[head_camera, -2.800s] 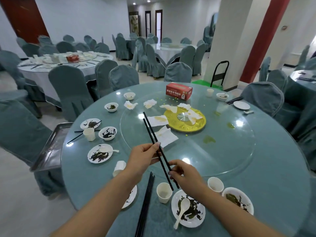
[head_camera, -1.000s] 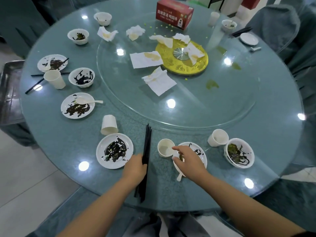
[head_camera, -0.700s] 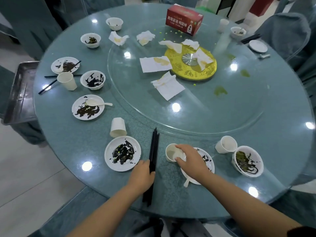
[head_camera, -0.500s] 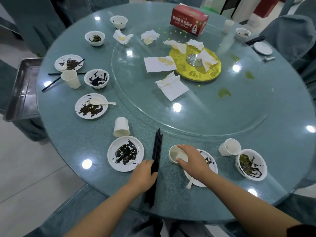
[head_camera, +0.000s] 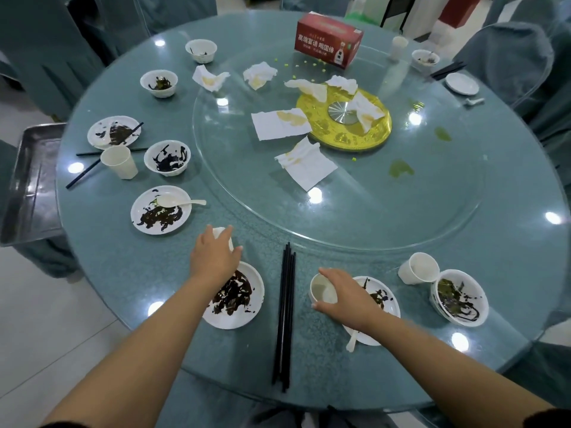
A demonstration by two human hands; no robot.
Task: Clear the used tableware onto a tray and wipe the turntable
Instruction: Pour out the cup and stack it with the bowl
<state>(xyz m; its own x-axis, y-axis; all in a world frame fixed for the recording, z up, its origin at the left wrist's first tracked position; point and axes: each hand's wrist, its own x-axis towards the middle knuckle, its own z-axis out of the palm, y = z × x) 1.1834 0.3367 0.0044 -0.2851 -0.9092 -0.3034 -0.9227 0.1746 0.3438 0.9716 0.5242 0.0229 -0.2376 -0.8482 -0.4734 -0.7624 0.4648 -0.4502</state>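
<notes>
Gripping a white cup (head_camera: 323,291) w/ my right hand (head_camera: 349,299), fingers curled round its rim, just beside a smeared plate (head_camera: 386,299). Left hand (head_camera: 213,257) reaches over an upturned cup (head_camera: 221,236); fingers seem to close on it, but the hand hides the contact, so can't tell. Black chopsticks (head_camera: 285,316) lie bundled btwn both hands on the table (head_camera: 340,381). Glass turntable (head_camera: 370,217) carries stained napkins (head_camera: 306,166). Metal tray (head_camera: 29,180) sits off the table's left edge.

The left hand (head_camera: 214,261) hides most of a white paper cup (head_camera: 220,233); the grey metal tray (head_camera: 29,183) is cut off at the left edge.
</notes>
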